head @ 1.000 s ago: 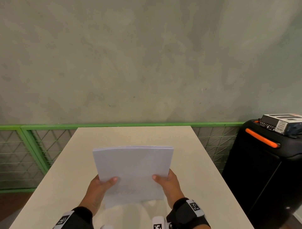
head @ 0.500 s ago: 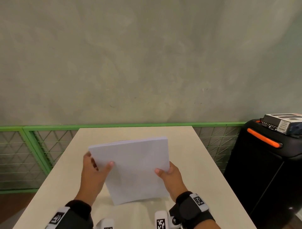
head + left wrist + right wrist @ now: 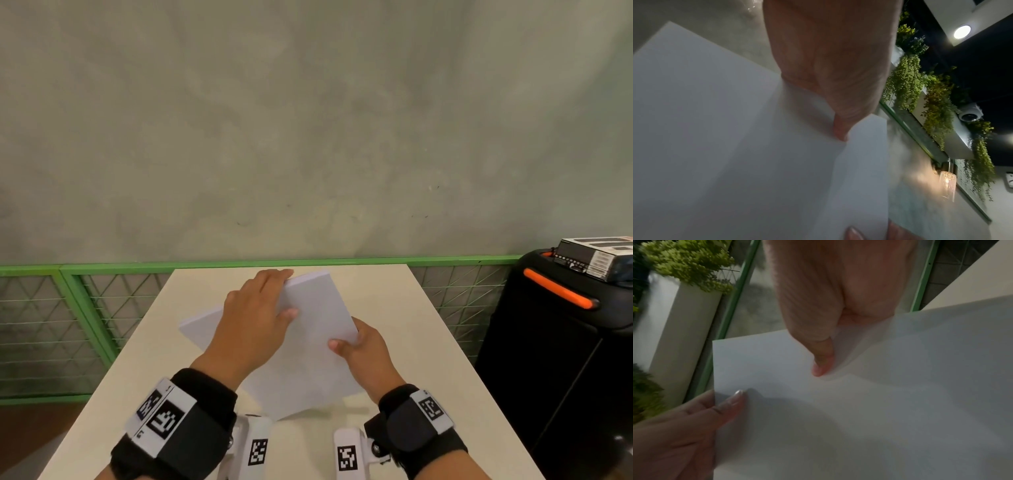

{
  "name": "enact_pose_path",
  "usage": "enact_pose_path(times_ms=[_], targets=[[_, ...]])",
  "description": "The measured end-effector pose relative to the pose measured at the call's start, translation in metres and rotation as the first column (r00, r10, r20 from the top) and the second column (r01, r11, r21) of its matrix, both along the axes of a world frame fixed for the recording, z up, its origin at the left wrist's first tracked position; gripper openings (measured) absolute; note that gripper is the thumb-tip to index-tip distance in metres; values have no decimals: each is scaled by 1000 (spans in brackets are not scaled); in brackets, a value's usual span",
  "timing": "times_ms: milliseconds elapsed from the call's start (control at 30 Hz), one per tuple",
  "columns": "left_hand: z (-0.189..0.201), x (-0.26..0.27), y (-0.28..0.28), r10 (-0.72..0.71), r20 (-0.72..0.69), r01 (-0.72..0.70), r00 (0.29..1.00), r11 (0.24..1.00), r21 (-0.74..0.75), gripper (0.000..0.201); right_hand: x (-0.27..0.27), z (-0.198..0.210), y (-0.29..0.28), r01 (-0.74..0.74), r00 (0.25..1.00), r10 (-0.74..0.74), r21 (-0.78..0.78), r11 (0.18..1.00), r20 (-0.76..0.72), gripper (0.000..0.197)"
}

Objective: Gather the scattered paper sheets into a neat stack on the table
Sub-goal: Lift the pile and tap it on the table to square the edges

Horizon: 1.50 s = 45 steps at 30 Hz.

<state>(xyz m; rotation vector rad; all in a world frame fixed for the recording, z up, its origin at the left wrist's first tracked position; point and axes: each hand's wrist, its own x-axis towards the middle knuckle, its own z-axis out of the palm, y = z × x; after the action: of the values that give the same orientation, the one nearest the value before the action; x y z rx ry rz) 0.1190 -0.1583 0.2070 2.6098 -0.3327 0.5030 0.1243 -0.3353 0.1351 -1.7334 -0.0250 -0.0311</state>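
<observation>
A stack of white paper sheets [image 3: 308,342] is held tilted above the beige table [image 3: 411,342], turned so one corner points down near the table's front. My left hand [image 3: 260,315] grips the stack's upper edge, thumb on the face and fingers behind. My right hand [image 3: 356,346] pinches the right edge, thumb on top. In the left wrist view the paper [image 3: 735,146] fills the frame under my thumb. In the right wrist view the paper [image 3: 859,402] shows both thumbs pressing on it.
A green mesh railing [image 3: 68,308] runs behind and left of the table, before a grey wall. A black case with an orange handle [image 3: 561,298] stands to the right, a boxed device [image 3: 596,257] on top.
Both hands have rotated the stack clockwise and lifted it farther from me. My left hand has climbed from the lower left corner to the upper edge; my right hand keeps hold of the right edge.
</observation>
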Motion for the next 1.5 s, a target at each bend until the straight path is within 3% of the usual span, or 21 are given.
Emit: enact_pose_path(times_ms=[167,300,400,467,600,667,800,900,967,1000,1100,1333,1500], targets=[[7,-4,-2,70,-36,-71,997,997,-14,34,-1,6,3,25,1000,-24,-83,996,12,32],[10,-5,-1,38,-101,-42,994,998,-45,41,-2,8,5,54,999,-53,-92,994,10,19],[11,-6,0,52,-69,-55,996,998,-43,9,-3,11,6,84,996,-81,-139,987,26,12],[11,-8,0,47,-90,-52,995,997,-53,25,-3,16,7,113,993,-102,-208,972,60,9],[11,-6,11,52,-123,-86,991,952,-295,16,0,29,-2,223,972,-179,-359,906,152,33],[9,-6,20,57,-148,-114,987,903,-414,12,4,28,-16,280,959,-240,-368,887,151,35],[-2,-10,36,66,-195,-167,979,806,-568,9,7,10,-47,335,942,-327,-227,914,74,20],[-12,-11,47,56,-230,-200,972,712,-673,14,5,-13,-59,382,924,-376,128,915,-65,18],[-19,-13,52,37,-261,-221,964,656,-722,17,4,-26,-56,313,948,-257,423,850,-186,23],[-23,-14,54,25,-278,-231,960,632,-740,15,3,-29,-54,262,962,-184,499,826,-202,20],[-35,-17,58,1,-305,-252,952,570,-782,20,0,-31,-43,111,986,-40,470,876,-160,23],[-73,-16,60,54,-280,-274,958,450,-850,31,4,-23,-26,168,985,-153,214,962,-82,26],[-94,-20,58,86,-299,-309,950,380,-872,30,-1,-28,-20,187,982,-177,193,963,-70,25]])
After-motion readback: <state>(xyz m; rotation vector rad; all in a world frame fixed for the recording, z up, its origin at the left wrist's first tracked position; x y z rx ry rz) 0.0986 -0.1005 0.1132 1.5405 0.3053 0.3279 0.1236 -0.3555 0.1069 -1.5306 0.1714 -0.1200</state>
